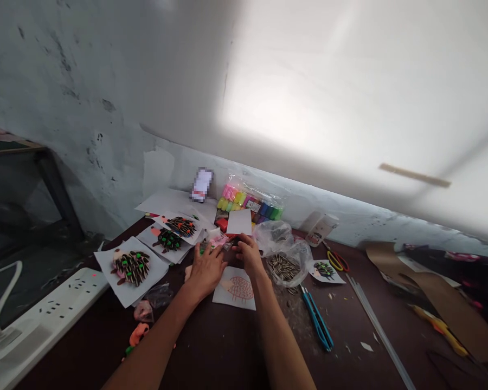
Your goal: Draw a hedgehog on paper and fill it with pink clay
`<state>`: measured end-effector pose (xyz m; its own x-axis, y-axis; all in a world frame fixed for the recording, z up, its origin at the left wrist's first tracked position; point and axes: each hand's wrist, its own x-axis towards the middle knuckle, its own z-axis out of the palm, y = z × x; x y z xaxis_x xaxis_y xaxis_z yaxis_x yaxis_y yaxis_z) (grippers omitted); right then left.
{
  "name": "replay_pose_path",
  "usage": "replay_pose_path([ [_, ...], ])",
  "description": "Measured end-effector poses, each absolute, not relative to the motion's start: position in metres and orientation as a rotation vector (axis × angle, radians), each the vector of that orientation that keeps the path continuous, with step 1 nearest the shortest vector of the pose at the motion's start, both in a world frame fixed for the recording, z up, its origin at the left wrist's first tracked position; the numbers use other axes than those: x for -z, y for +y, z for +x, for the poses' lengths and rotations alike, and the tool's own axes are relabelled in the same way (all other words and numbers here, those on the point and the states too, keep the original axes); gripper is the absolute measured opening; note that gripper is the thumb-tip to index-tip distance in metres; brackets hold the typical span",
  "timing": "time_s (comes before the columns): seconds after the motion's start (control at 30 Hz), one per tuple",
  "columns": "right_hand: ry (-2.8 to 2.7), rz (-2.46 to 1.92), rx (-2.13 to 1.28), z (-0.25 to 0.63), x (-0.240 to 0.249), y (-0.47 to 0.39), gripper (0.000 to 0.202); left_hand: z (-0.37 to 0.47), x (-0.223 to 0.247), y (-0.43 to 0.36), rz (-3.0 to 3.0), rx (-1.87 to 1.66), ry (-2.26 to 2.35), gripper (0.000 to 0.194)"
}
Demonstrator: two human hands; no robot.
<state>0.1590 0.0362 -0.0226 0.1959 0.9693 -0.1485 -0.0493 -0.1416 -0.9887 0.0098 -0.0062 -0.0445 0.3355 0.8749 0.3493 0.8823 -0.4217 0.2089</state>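
Observation:
My left hand is open, fingers spread over a pile of small clay packets. Under and beyond its fingertips lies a pink clay packet. My right hand is beside it, open, its thumb and fingers bent and apart, close to a blank white card. Below both hands lies a paper with a hedgehog drawn in red-orange lines, flat on the dark table. To the right of my right hand, a clear plastic bag holds many striped sunflower seeds.
Finished seed hedgehogs on paper lie at left, near a power strip. Coloured clay packs and a phone stand at the back. Right: blue-handled tweezers, scissors, glue sticks, a yellow utility knife.

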Motion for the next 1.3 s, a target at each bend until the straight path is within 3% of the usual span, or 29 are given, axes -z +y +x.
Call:
replay_pose_path([
  [0.37,-1.159,-1.529,-1.109,0.134,0.032,0.035,0.039,0.010,0.035,-0.012,-2.529,0.534,-1.775,0.031],
  [0.93,-1.888,-1.967,-0.234,0.134,0.015,0.045,0.063,0.008,0.027,-0.013,-2.570,0.511,-1.776,0.029],
  [1.3,-1.905,-1.915,-0.201,0.141,0.002,0.046,0.057,0.008,0.030,-0.012,-2.586,0.555,-1.797,0.031],
])
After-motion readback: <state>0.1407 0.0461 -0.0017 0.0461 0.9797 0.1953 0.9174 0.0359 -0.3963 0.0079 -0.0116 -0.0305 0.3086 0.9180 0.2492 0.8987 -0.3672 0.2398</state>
